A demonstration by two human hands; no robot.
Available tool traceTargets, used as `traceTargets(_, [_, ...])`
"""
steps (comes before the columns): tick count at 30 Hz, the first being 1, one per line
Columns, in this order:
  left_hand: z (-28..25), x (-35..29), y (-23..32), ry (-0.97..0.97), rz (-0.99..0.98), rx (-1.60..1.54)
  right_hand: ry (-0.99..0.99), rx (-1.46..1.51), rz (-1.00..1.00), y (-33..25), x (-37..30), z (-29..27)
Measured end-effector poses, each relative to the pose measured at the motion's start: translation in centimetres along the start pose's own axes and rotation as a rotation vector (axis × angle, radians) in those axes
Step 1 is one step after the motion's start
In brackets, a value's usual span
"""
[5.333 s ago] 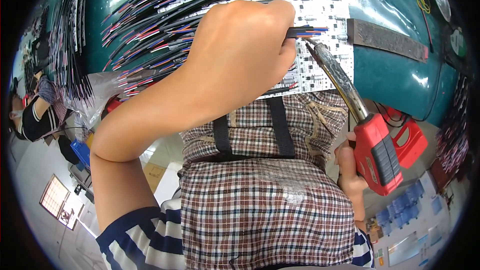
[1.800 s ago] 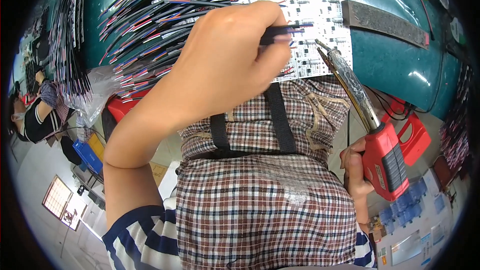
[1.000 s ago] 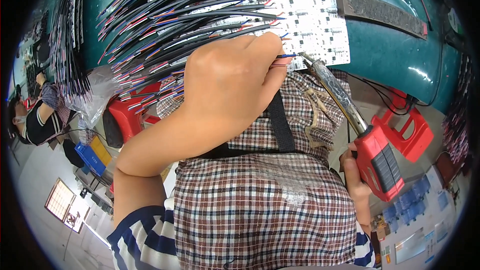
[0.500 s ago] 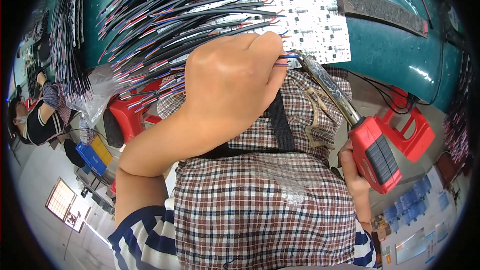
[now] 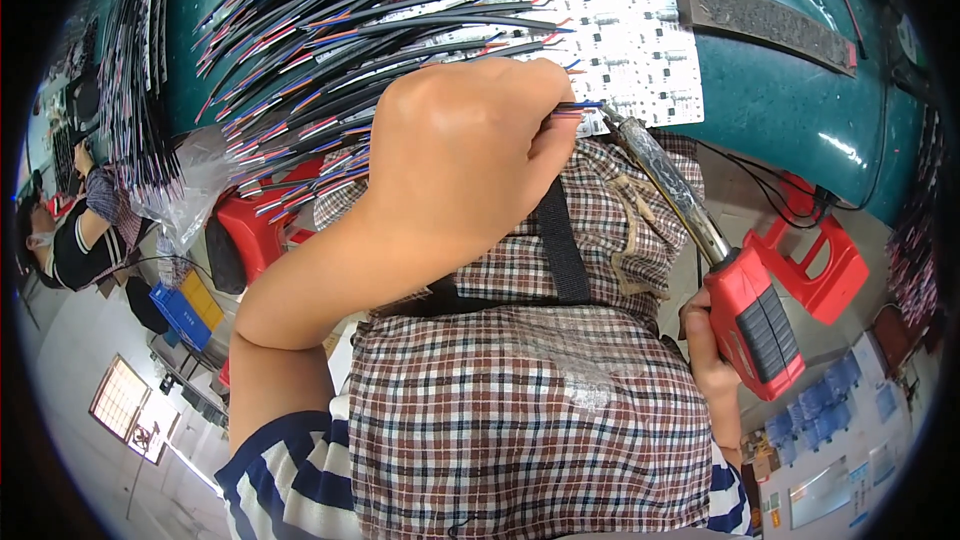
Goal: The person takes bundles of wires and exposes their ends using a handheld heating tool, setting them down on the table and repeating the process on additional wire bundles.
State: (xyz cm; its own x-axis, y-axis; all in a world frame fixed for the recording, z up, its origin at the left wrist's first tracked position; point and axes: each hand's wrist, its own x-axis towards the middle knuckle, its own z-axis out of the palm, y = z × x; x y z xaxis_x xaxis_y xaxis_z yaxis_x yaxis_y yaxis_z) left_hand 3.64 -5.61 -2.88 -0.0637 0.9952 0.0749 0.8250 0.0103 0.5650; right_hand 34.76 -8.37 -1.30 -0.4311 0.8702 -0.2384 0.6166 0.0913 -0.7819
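My left hand [image 5: 470, 145] is closed on a multi-core cable, whose thin blue and reddish wire ends [image 5: 580, 108] stick out past the fingertips. They lie over the near edge of a white circuit board panel [image 5: 650, 50] dotted with small dark parts. A red soldering iron [image 5: 755, 325] is gripped by my right hand [image 5: 708, 350]; the hand is partly behind its handle. The metal tip of the iron meets the wire ends or sits just beside them; I cannot tell whether they touch. Rows of black cables [image 5: 400, 35] with bared coloured ends lie across the panel.
On the green table [image 5: 770, 140] a dark flat bar [image 5: 765, 22] lies right of the panel. Red stools [image 5: 825, 270] stand below the table edge. More cable bundles [image 5: 140, 70] hang at the far left, where another person [image 5: 85, 225] sits.
The soldering iron has shifted slightly right and down, with its handle lower. My left hand has moved a little, and the wire ends now reach slightly further right.
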Motion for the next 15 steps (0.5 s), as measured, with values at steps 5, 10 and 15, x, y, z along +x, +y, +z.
traceTargets(5, [-0.12,-0.05,0.36,-0.023,0.008,0.008,-0.003,-0.009,0.015,0.20,-0.35,0.06])
traceTargets(10, [-0.03,-0.43,0.54,-0.033,0.031,0.027,-0.015,0.019,0.039,-0.35,0.11,-0.01])
traceTargets(15, [0.24,-0.85,0.68,-0.019,0.075,0.093,0.001,-0.051,-0.048,-0.23,-0.13,-0.25])
